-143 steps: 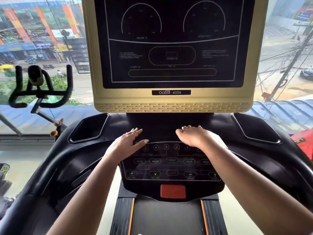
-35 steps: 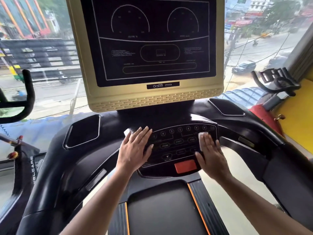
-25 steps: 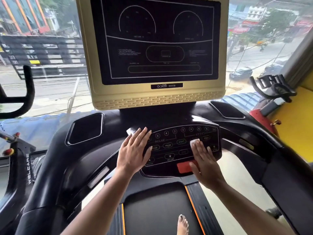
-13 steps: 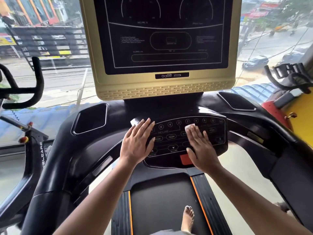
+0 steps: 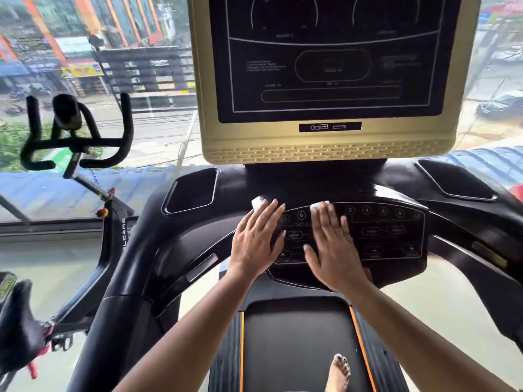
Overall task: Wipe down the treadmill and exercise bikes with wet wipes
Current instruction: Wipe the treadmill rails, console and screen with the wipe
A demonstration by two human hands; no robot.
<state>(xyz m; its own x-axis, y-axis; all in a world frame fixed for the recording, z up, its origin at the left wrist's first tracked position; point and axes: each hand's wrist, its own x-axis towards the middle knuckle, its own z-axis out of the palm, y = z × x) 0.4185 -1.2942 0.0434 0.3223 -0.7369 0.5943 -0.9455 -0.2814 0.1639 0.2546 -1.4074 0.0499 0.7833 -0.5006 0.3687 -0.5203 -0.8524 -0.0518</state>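
The left hand [image 5: 256, 241] and right hand [image 5: 332, 250] lie flat, fingers straight, on the treadmill's button panel [image 5: 390, 233], each pressing a wipe: left wipe [image 5: 257, 203] at its upper-left edge, right wipe [image 5: 317, 206] just beside. The gold-framed display [image 5: 328, 148] rises close behind. 2 cup wells [image 5: 192, 190] [image 5: 455, 182] flank it; an exercise bike [image 5: 76, 137] stands left; a bare foot [image 5: 339, 372] rests on the belt [image 5: 291, 335].

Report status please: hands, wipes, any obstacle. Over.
Left hand flat on wipe, left edge of treadmill keypad. Right hand flat on second wipe, keypad middle. No obstacle seen.
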